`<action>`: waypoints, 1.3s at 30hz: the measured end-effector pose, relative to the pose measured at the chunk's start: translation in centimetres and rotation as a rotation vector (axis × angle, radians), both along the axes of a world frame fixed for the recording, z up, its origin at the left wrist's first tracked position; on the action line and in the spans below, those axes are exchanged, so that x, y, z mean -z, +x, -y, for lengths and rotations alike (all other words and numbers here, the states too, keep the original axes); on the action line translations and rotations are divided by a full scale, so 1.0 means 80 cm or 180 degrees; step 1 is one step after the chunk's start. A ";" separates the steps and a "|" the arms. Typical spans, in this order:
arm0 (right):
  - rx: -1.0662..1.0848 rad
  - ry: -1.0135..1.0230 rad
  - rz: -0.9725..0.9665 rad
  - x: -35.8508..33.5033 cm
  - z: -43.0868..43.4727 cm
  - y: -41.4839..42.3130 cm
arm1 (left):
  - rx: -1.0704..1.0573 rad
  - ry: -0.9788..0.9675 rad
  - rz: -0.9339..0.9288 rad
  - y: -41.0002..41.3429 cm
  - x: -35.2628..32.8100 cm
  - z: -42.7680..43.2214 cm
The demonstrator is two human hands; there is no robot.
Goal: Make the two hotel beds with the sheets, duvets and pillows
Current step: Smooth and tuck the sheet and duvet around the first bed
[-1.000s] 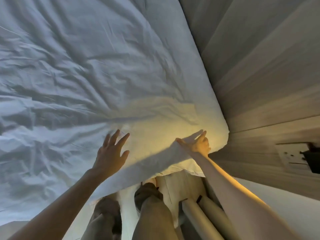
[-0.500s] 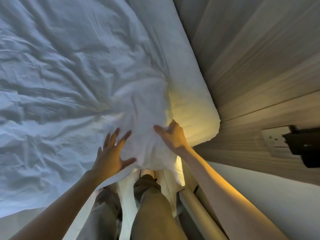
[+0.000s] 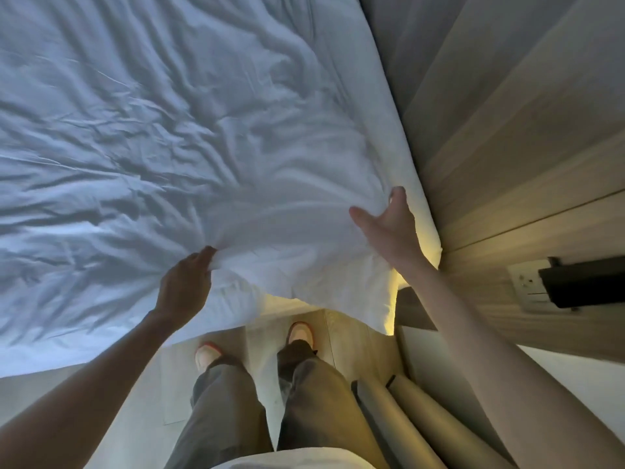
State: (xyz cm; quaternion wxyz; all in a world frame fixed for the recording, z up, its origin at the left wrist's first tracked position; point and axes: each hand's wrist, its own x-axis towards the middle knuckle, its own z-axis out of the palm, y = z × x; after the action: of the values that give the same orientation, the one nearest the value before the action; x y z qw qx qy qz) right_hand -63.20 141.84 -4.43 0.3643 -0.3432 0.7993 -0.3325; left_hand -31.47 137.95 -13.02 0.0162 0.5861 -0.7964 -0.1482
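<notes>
One white sheet (image 3: 169,130); two hands, left hand (image 3: 184,286), right hand (image 3: 389,228); two shoes (image 3: 301,333); two pale tubes (image 3: 382,411); one wall socket (image 3: 526,282).

Matt white cloth is lying against pale wood grain.
The bedding (image 3: 169,147) is showing as soft, heavily creased, unglossed cloth; the wall panelling (image 3: 524,147) and the floor (image 3: 348,328) are looking like smooth matt wood.

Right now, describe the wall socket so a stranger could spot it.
Find the wooden wall right of the bed. Past the right hand, it bears a white socket plate, the only white patch on the wood, a black box overlapping its edge.
</notes>
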 end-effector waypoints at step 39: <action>-0.3234 0.1605 -0.1879 0.155 -0.029 0.121 | 0.0035 0.0741 -0.0069 0.047 0.071 -0.075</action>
State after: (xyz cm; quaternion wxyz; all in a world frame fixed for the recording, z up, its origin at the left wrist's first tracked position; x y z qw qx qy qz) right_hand -53.51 144.14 -16.81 0.3105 -0.6602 0.6574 0.1885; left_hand -27.69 143.95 -18.72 -0.0442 0.5780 -0.7768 -0.2461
